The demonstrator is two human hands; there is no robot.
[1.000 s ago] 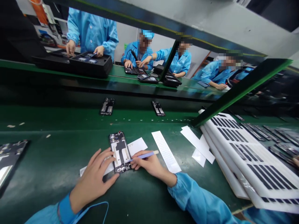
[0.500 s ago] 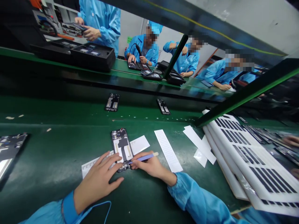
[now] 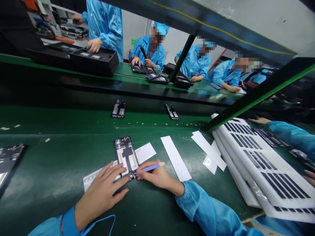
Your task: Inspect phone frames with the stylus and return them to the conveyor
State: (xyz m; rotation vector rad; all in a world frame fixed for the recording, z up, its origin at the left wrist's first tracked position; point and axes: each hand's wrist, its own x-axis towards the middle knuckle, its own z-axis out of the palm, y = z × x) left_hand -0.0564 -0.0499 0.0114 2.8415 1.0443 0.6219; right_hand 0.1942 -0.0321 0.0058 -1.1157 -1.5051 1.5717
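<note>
An opened phone frame [image 3: 126, 156] lies on the green bench in front of me, on a white sheet [image 3: 145, 152]. My left hand [image 3: 102, 194] lies flat with fingers spread, its fingertips pressing the frame's lower left edge. My right hand [image 3: 155, 175] is closed round a blue pen-like tool [image 3: 147, 168], whose tip touches the frame's bottom end.
A perforated white strip [image 3: 175, 158] and loose white sheets [image 3: 208, 150] lie to the right. Stacked white trays with dark strips [image 3: 258, 164] fill the right side. Two more phone frames [image 3: 118, 108] sit on the belt beyond. Several co-workers in blue work opposite; another person's sleeve [image 3: 292, 136] reaches in at right.
My left hand has slid down to the frame's bottom corner. The tool tip stays at the frame's lower end. A co-worker's blue sleeve has come in at the right.
</note>
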